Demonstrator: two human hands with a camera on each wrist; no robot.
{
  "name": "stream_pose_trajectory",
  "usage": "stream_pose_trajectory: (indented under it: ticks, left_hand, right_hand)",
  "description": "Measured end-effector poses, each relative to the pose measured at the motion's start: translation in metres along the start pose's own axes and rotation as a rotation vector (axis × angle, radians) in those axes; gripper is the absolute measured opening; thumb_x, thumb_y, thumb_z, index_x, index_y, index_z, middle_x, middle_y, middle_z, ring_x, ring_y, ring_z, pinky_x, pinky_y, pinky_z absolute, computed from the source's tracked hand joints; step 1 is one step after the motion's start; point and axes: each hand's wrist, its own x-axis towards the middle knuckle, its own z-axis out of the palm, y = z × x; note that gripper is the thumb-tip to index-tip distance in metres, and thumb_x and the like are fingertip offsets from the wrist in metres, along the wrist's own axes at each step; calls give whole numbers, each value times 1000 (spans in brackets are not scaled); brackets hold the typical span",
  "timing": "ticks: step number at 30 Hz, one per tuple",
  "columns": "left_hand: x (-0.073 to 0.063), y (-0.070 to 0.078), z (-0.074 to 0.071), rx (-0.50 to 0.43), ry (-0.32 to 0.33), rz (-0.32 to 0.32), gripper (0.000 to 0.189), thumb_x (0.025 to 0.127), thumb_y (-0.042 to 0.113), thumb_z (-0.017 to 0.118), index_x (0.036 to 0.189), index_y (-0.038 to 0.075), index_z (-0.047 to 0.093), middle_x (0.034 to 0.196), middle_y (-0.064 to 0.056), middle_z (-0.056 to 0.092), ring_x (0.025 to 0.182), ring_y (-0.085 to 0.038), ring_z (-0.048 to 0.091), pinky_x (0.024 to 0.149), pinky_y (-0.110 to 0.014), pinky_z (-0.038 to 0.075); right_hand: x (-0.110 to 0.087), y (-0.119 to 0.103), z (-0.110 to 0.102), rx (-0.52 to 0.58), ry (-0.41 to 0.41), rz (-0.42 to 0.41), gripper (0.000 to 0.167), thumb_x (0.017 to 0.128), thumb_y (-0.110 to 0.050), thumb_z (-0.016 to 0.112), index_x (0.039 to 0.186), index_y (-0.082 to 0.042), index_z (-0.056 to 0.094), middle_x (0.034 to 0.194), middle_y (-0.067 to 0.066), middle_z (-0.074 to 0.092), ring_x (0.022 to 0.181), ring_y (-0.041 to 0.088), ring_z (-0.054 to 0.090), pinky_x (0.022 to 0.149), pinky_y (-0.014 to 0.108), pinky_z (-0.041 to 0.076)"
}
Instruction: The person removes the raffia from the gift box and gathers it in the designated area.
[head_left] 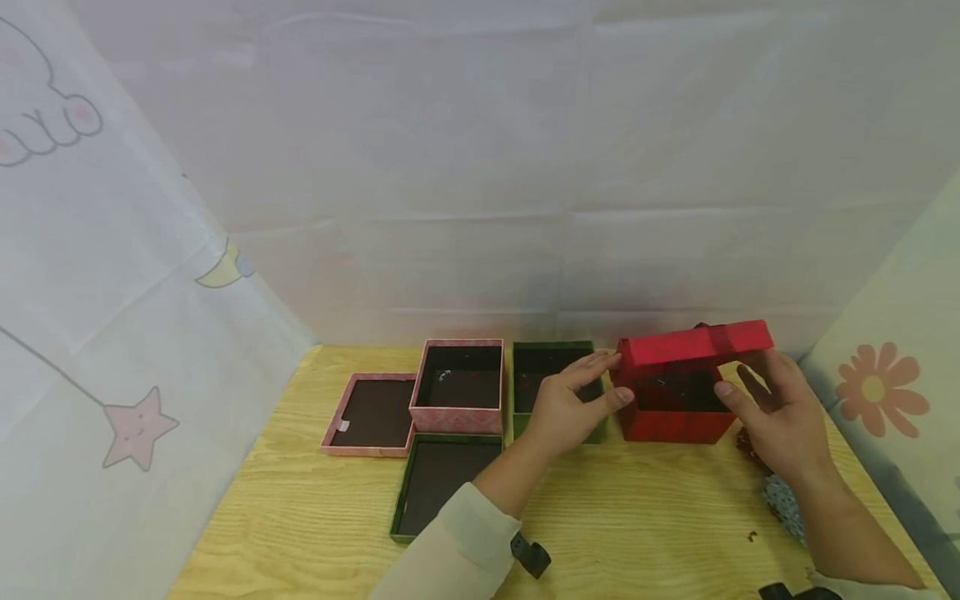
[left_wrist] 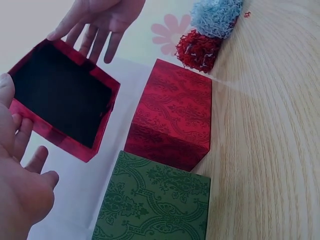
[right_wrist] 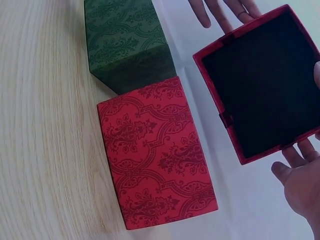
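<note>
Both hands hold a red box lid (head_left: pixel 667 348) with a dark ribbon, raised and tilted above the red patterned box (head_left: pixel 678 427). My left hand (head_left: pixel 562 408) grips the lid's left side, its thumb and fingertips at the rim in the left wrist view. On the opposite side, my right hand (head_left: pixel 783 425) grips the lid's edge with thumb and fingers. The lid's black inside (left_wrist: pixel 62 92) faces the left wrist camera. Dark interior shows through the red box's open top.
Left of the red box stand an open green box (head_left: pixel 527 425) and an open pink box (head_left: pixel 457 420). A pink lid (head_left: pixel 375 412) and a green lid (head_left: pixel 450 475) lie upturned. Blue shredded paper (left_wrist: pixel 215 17) and red shredded paper (left_wrist: pixel 197 52) sit at the right.
</note>
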Motion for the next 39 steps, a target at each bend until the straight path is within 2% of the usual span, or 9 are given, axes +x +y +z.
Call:
stream_pose_trajectory:
  ticks: [4, 8, 14, 17, 22, 26, 29, 34, 39]
  left_hand:
    - [-2, 1, -1, -33, -10, -12, 58, 92, 44, 79, 146, 41, 59, 150, 22, 51, 146, -3, 40, 117, -43, 39]
    - [-5, 0, -3, -66, -31, -27, 60, 93, 42, 79, 148, 44, 55, 152, 23, 48, 145, -3, 40, 117, -43, 40]
    - [-8, -5, -6, -160, -50, -39, 75, 87, 34, 86, 151, 45, 49, 159, 19, 39, 147, -2, 36, 116, -29, 38]
    - [-9, -7, -9, -180, -56, -42, 85, 82, 29, 91, 153, 45, 47, 162, 17, 36, 148, -3, 35, 115, -27, 38]
    - [-13, -9, -15, -125, -65, -63, 100, 74, 29, 96, 155, 49, 41, 163, 20, 32, 147, -5, 37, 116, -35, 39]
    - [-17, -10, -21, -32, -71, -76, 108, 71, 34, 97, 157, 53, 35, 164, 24, 27, 150, -6, 31, 118, -43, 37]
    - [-20, -11, -24, 2, -85, -70, 111, 72, 34, 97, 159, 52, 31, 165, 23, 24, 153, -7, 25, 119, -44, 36]
    - [-25, -15, -28, 25, -97, -72, 114, 72, 33, 97, 161, 48, 27, 167, 21, 21, 154, -8, 21, 120, -47, 33]
    - [-33, -20, -30, 67, -94, -111, 112, 73, 38, 96, 160, 51, 27, 166, 23, 20, 154, -13, 25, 118, -51, 36]
  right_hand:
    - [0, -4, 1, 53, 4, 16, 84, 87, 23, 67, 161, -8, 39, 141, 1, 52, 131, 10, 52, 103, 13, 44]
    - [-2, -8, 2, 73, 8, 48, 86, 88, 22, 67, 162, -9, 36, 142, -1, 51, 128, 11, 50, 97, 11, 46]
    - [-7, -13, 5, 17, -23, 95, 91, 88, 16, 72, 164, -13, 32, 145, -4, 51, 126, 8, 50, 94, 8, 46]
    - [-9, -14, 7, -36, -41, 94, 94, 87, 13, 76, 164, -17, 32, 147, -1, 51, 126, 6, 49, 94, 7, 45]
    - [-14, -15, 12, -73, -67, 88, 98, 84, 11, 81, 164, -20, 34, 153, 8, 48, 127, 5, 48, 94, 6, 45]
    - [-18, -16, 16, -85, -102, 107, 100, 83, 6, 84, 164, -21, 33, 159, 11, 44, 130, 0, 45, 96, 6, 42]
    - [-20, -17, 18, -70, -126, 113, 100, 82, 6, 85, 164, -20, 33, 159, 12, 43, 131, 0, 44, 99, 6, 41]
    - [-24, -17, 22, -30, -160, 88, 98, 78, 11, 85, 162, -10, 38, 150, 14, 50, 129, 4, 47, 101, 8, 41]
    - [-32, -16, 25, -97, -177, 81, 98, 77, 5, 89, 161, -11, 40, 143, 15, 54, 122, -2, 51, 96, 5, 41]
